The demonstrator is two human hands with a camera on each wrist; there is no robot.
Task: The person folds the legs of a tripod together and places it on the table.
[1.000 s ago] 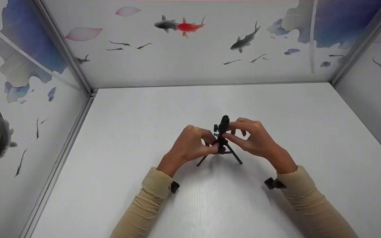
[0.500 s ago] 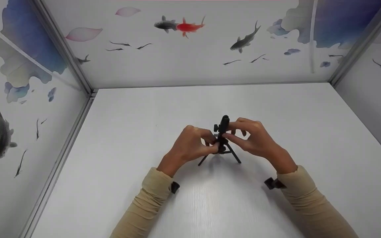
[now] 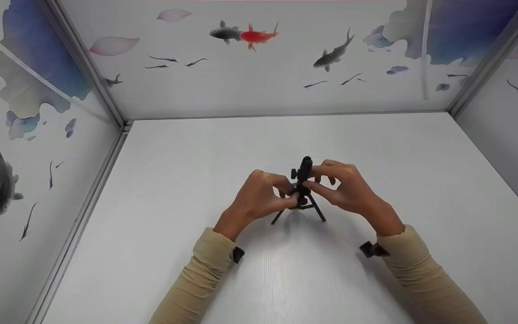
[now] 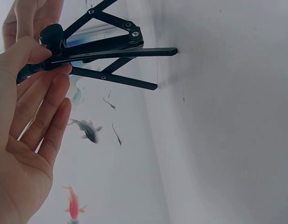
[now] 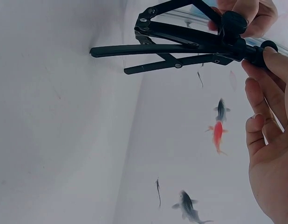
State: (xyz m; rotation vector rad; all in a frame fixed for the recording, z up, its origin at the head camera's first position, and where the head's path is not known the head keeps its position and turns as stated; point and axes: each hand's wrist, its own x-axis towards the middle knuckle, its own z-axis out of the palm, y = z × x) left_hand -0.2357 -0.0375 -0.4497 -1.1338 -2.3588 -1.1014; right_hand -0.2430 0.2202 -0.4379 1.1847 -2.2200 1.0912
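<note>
A small black tripod [image 3: 305, 167] stands upright between both hands, its legs [image 5: 148, 49] partly spread and joined by hinged braces. The feet come right down at the white tabletop. My left hand [image 3: 261, 195] pinches the tripod low on its body, thumb and fingers at the collar beside a round knob [image 4: 51, 35]. Higher up, the thumb and fingers of my right hand [image 3: 346, 185] grip the upper part of the column. In the right wrist view the left fingertips show behind the larger knob [image 5: 234, 23]. Fingers hide part of the column.
The white tabletop [image 3: 196, 148] is bounded by printed panels with fish at the back [image 3: 263, 90] and both sides. A metal frame rail [image 3: 79, 216] runs along the left edge. Beige sleeves carry small black wrist devices [image 3: 373, 249].
The tripod's legs have drawn slightly closer together, their feet moving inward. Both hands keep their hold and stay almost in place.
</note>
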